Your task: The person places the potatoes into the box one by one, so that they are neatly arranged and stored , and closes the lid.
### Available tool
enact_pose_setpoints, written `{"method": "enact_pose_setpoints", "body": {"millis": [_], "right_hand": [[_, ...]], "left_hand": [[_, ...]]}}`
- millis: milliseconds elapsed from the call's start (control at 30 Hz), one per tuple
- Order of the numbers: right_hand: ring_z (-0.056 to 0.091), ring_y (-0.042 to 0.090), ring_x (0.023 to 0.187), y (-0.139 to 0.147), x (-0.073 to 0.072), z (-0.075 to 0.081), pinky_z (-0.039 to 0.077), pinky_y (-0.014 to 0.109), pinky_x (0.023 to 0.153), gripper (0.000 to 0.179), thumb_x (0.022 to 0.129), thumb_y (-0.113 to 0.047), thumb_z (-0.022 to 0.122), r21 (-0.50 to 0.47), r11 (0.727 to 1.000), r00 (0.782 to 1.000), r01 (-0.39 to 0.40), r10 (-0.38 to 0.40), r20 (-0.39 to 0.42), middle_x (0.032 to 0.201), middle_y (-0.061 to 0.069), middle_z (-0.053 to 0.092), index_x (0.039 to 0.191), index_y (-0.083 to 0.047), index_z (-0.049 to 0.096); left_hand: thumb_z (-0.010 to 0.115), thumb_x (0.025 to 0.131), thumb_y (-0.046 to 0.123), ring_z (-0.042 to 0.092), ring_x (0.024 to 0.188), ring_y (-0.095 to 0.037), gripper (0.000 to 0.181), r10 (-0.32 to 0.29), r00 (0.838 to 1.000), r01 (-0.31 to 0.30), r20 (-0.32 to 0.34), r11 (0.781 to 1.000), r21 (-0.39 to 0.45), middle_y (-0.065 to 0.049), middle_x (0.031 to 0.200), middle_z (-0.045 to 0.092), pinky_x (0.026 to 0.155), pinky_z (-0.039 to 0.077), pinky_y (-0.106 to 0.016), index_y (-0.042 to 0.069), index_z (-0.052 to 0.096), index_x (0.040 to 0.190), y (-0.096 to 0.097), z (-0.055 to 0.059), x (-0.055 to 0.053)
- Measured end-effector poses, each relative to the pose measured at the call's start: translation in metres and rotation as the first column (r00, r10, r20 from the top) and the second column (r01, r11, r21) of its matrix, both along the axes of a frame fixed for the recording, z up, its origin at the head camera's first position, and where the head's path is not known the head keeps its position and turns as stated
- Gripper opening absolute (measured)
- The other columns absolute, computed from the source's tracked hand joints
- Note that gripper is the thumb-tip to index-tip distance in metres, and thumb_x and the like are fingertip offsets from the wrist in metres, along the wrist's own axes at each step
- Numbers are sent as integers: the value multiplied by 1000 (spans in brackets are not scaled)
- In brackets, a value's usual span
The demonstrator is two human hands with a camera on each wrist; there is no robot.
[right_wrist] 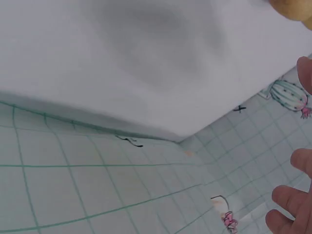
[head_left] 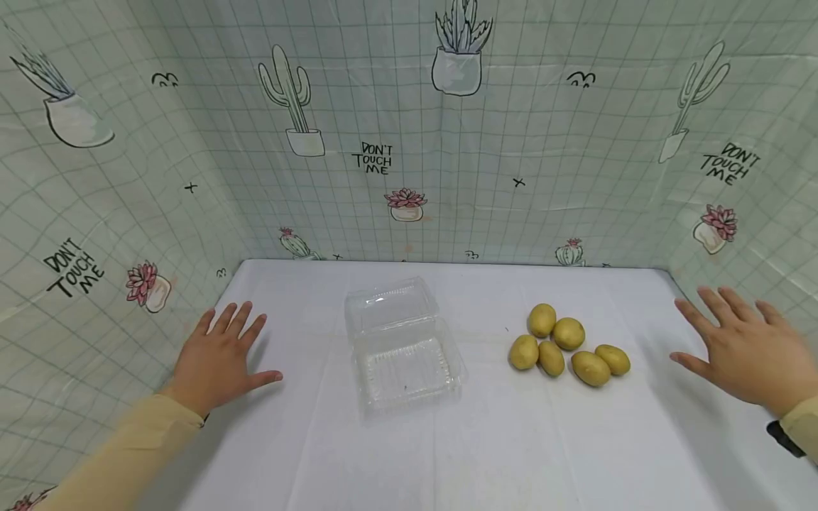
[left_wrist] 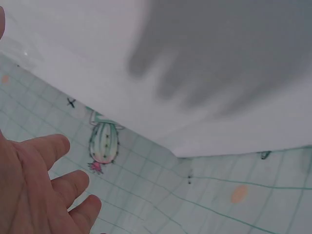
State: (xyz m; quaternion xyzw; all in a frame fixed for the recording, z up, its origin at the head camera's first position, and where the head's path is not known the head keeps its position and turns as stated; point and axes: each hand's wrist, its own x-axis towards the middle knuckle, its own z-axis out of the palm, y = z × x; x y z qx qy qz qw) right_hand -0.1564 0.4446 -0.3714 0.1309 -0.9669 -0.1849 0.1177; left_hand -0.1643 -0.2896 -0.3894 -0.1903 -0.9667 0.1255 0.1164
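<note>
My left hand (head_left: 220, 360) hovers over the left side of the table with fingers spread, holding nothing; its shadow falls on the white cloth. Over the right side, my right hand (head_left: 754, 351) is likewise spread and holds nothing. A clear plastic clamshell box (head_left: 402, 348) lies left of centre with its lid folded back, nearest to the left hand. Several yellow-brown potatoes (head_left: 568, 333) lie loose right of centre, on the side of the right hand. In the right wrist view a potato (right_wrist: 292, 7) shows at the top corner, and the right fingers (right_wrist: 288, 200) at the edge.
A white cloth covers the table (head_left: 498, 447). Behind it and along both sides hangs a pale green checked curtain (head_left: 409, 128) with cactus drawings, meeting the table's back and side edges.
</note>
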Motion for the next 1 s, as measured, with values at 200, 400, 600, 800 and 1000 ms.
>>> {"method": "enact_pose_setpoints", "body": {"millis": [200,400,600,800,1000], "right_hand": [[31,54,133,-22,-8,5,22,74,104,89,84,-61,69,-3,1000,999,-15,15,41,145,36,36,144,1,48],[31,52,135,-49,-13,8,24,72,104,87,88,-63,64,-43,996,996,-74,76,50,148,33,37,148,-2,46],[34,50,135,-84,-15,7,29,69,104,85,89,-59,65,-79,985,987,-155,158,37,147,31,40,148,-2,45],[35,49,136,-119,-19,3,33,67,103,81,92,-54,64,-106,976,977,-193,200,66,148,30,40,150,-2,43],[33,46,138,-156,-24,-3,30,62,108,78,95,-54,60,-212,958,966,-192,223,133,150,27,40,152,-5,40]], "left_hand": [[63,78,75,39,136,-45,97,-30,999,31,-28,999,44,-28,148,43,112,24,-61,3,54,142,19,2,1],[61,81,75,36,139,-43,97,-32,1000,31,1,998,52,-26,151,39,114,21,-59,4,49,147,38,1,0],[59,82,76,36,140,-41,97,-47,999,46,9,995,86,-24,152,40,114,22,-58,6,49,148,58,-3,1],[58,81,77,36,140,-41,97,-55,998,54,1,991,125,-23,152,40,114,22,-57,8,48,148,76,-6,1],[55,82,78,35,141,-40,97,-51,998,46,29,986,158,-21,153,39,115,22,-56,9,47,150,92,-8,4]]}}
